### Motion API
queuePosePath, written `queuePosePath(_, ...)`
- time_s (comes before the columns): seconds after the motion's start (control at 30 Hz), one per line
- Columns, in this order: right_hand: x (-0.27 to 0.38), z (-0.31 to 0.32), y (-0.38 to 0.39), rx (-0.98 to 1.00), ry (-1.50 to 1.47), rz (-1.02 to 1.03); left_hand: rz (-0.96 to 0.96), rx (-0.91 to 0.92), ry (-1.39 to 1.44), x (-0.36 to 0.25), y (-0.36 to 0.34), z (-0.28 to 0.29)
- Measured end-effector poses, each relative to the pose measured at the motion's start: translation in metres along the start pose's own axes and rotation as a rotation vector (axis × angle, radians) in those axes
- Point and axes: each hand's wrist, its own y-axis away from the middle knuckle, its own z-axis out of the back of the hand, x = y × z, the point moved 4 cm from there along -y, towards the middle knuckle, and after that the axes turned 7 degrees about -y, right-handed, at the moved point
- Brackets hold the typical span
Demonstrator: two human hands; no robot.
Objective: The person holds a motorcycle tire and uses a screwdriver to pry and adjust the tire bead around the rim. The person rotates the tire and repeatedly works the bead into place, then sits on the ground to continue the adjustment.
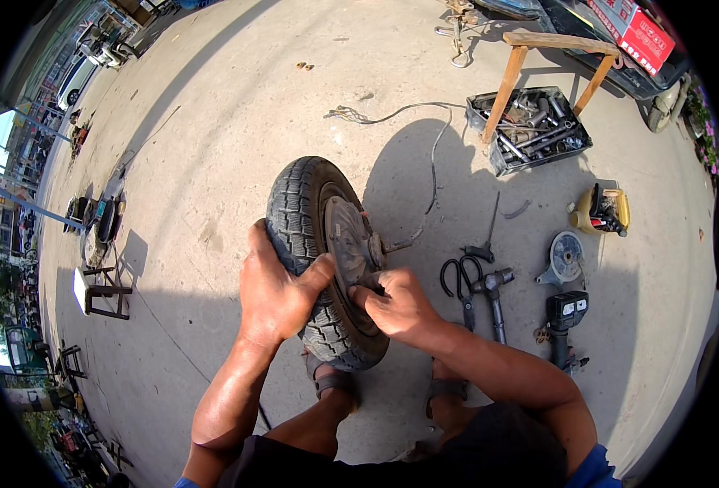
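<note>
A small wheel with a black treaded tyre (293, 199) stands upright before me, tilted to the right, between my feet. Its dusty metal hub (348, 232) faces right, and a cable (435, 175) runs from the axle across the ground. My left hand (274, 294) is wrapped round the tyre's left side, thumb over the tread towards the rim. At the lower part of the hub, my right hand (398, 307) has its fingers curled together against the rim's edge. Whatever lies in those fingers is hidden.
Right of the wheel lie black-handled scissors (464, 286), a hammer (496, 305), a cordless power tool (565, 313) and a round metal cover (566, 257). Beyond are a cut yellow container (580, 218), a black tool crate (501, 168) and a wooden frame (558, 41). A stool (106, 294) stands left.
</note>
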Motion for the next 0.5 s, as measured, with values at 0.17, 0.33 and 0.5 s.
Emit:
queuePosePath(0.17,-0.010,-0.002,-0.003,-0.025,0.090,0.014,0.007,0.007,-0.003,-0.001,0.000,0.000)
queuePosePath(0.33,-0.001,0.001,0.000,-0.006,0.009,0.070,0.003,0.012,0.015,0.000,0.000,0.001)
queuePosePath(0.5,0.014,0.005,0.008,0.020,-0.164,-0.088,0.006,0.013,0.005,0.000,0.001,0.001)
